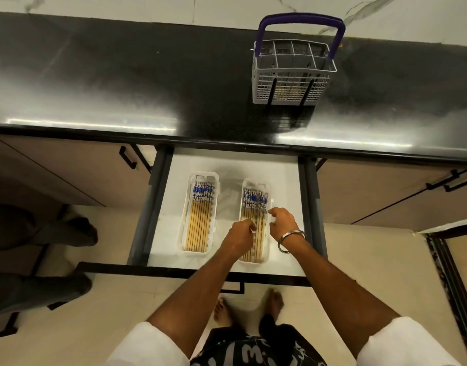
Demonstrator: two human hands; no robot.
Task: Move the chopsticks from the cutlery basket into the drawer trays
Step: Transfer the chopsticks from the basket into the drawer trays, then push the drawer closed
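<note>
Head view looks down on our two bare arms reaching into an open drawer below a dark glossy counter. Two white trays lie side by side on the drawer's pale floor, apart from each other, long sides running away from us. Our left tray holds a neat row of chopsticks, yellow shafts toward us and blue-and-white patterned ends away from us. Our right tray holds a second row of chopsticks set the same way. Our left hand sits over the left edge of the right tray, fingers curled in, their tips down among the yellow shafts; we cannot tell whether it pinches one or only rests on them. Our right hand hovers at the tray's right edge, fingers loosely bent and partly open, the forefinger reaching toward the chopsticks, with nothing clearly gripped. A metal bangle circles the right wrist. Up on the counter, well apart from the drawer, stands the grey basket with its purple handle raised; something pale yellow shows low behind its mesh, too dim to name. Our bare feet show on the tiled floor below the drawer front.
</note>
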